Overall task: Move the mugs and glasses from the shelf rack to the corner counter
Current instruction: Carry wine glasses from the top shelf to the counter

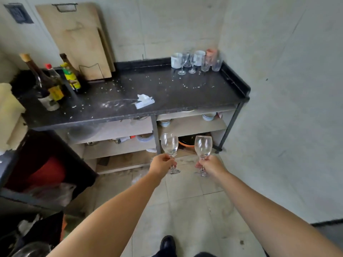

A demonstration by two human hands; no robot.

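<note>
My left hand (161,163) grips the stem of a clear wine glass (169,144), held upright in front of the counter's lower shelves. My right hand (211,165) holds a second clear wine glass (203,146) by its stem, also upright. Both glasses are in the air below the level of the black counter (167,101). In the counter's far right corner stand two white mugs (176,60), two wine glasses (187,62), tumblers (216,64) and a pinkish cup (211,52), close together.
Sauce bottles (53,82) crowd the counter's left end, with wooden cutting boards (79,39) leaning on the wall behind. A crumpled tissue (144,101) lies mid-counter amid white crumbs. Bowls sit on shelves (191,125) beneath. A dark bin (46,169) stands at left; walls close the right.
</note>
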